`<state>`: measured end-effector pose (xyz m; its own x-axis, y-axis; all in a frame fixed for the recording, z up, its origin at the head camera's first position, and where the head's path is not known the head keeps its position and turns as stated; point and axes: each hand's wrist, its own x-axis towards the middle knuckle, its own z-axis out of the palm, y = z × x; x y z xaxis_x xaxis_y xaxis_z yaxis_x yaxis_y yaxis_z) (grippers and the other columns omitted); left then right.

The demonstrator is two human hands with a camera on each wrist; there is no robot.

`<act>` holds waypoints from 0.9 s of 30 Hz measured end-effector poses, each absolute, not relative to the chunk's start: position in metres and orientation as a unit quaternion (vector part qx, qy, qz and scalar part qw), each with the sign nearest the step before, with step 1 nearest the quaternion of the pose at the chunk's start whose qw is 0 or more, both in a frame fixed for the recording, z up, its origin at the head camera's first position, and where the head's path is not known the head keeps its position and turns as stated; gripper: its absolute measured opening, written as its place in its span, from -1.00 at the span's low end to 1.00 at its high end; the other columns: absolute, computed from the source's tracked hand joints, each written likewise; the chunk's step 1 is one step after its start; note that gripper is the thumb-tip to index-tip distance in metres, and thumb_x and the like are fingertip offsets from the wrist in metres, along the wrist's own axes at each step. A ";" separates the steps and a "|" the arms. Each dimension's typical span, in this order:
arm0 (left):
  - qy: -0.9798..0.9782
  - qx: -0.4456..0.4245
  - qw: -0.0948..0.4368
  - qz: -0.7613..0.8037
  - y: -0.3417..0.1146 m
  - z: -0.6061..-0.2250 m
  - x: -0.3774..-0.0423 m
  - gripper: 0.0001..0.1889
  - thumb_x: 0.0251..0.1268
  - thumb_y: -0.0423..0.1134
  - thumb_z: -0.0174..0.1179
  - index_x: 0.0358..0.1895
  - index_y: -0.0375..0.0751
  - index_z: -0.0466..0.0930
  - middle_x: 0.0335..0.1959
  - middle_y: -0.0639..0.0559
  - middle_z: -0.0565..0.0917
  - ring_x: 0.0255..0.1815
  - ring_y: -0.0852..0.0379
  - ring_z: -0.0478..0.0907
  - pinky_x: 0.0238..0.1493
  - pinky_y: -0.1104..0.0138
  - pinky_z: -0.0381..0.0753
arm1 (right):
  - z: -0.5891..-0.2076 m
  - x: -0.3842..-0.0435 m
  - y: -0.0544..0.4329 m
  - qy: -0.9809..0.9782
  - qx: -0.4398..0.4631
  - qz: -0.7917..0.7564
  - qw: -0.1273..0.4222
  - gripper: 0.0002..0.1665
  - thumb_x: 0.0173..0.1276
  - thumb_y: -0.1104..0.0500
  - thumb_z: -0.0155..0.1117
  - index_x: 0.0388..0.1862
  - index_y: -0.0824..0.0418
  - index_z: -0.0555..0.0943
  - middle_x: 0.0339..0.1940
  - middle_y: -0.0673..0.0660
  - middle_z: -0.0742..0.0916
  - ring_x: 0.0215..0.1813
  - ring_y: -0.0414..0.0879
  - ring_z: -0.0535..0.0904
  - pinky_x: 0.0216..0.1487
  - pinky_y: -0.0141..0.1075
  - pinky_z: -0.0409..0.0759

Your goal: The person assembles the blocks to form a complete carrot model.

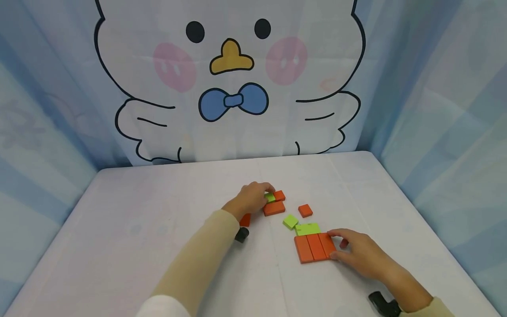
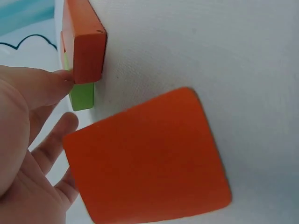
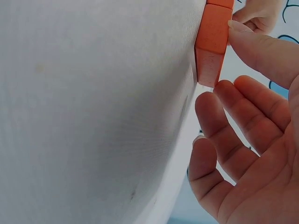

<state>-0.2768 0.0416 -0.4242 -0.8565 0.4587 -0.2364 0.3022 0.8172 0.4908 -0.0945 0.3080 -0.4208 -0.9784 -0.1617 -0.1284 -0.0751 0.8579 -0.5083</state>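
At the back, my left hand pinches a small green block between thumb and fingers. An orange block sits beside that block and a longer orange block lies in front; in the left wrist view the thumb overlaps the edge of an orange block. My right hand holds the rightmost orange block of a side-by-side row by its two ends. Its thumb lies along the block, and the other fingers curve loosely. Two more orange blocks complete the row.
Behind the row lies a longer green block, with a small green block at its left. A small orange block lies farther back. Another orange block is partly hidden by the left wrist. Curtains surround the white table.
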 end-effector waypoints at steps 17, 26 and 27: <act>0.942 0.179 0.161 0.233 0.032 -0.419 -0.275 -0.56 0.38 -0.11 0.29 0.29 -0.03 0.53 0.20 0.06 0.58 0.15 -0.03 0.44 0.24 0.08 0.41 | -0.421 -0.095 0.308 0.959 -0.047 -0.262 0.093 -0.34 0.25 0.03 0.49 0.28 0.22 0.55 -0.26 -0.01 0.60 -0.23 -0.10 0.47 -0.25 -0.21 0.49; 0.942 0.188 0.166 0.221 0.029 -0.420 -0.277 -0.56 0.39 -0.16 0.28 0.30 -0.03 0.52 0.23 0.07 0.58 0.17 -0.01 0.45 0.28 0.05 0.39 | -0.421 -0.095 0.308 0.959 -0.045 -0.263 0.095 -0.34 0.25 0.03 0.49 0.29 0.21 0.55 -0.28 -0.01 0.59 -0.25 -0.11 0.46 -0.29 -0.25 0.47; 0.943 0.189 0.166 0.218 0.029 -0.420 -0.277 -0.56 0.39 -0.17 0.28 0.30 -0.03 0.53 0.23 0.07 0.58 0.16 -0.01 0.45 0.28 0.05 0.39 | -0.421 -0.095 0.308 0.959 -0.045 -0.263 0.095 -0.34 0.25 0.03 0.49 0.29 0.21 0.55 -0.28 -0.01 0.59 -0.25 -0.11 0.46 -0.29 -0.25 0.47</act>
<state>-0.2773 0.0289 -0.4203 -0.8738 0.4281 -0.2308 0.2833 0.8337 0.4740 -0.0952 0.3078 -0.4214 -0.9778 -0.1364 -0.1593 -0.0362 0.8580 -0.5125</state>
